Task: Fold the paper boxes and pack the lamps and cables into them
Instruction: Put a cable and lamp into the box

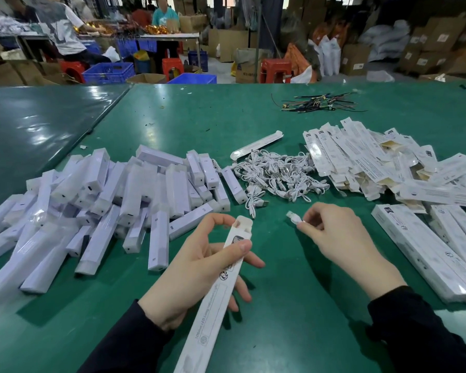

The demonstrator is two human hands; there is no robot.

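Fingertips of the right hand pinch a small white cable plug; the left hand grips a long folded box over the green table. Beyond lie wrapped lamps, tangled cables and flat boxes.

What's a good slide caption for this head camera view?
Left hand holds a folded paper box while the right hand pinches a white cable, between heaps of lamps and flat boxes.
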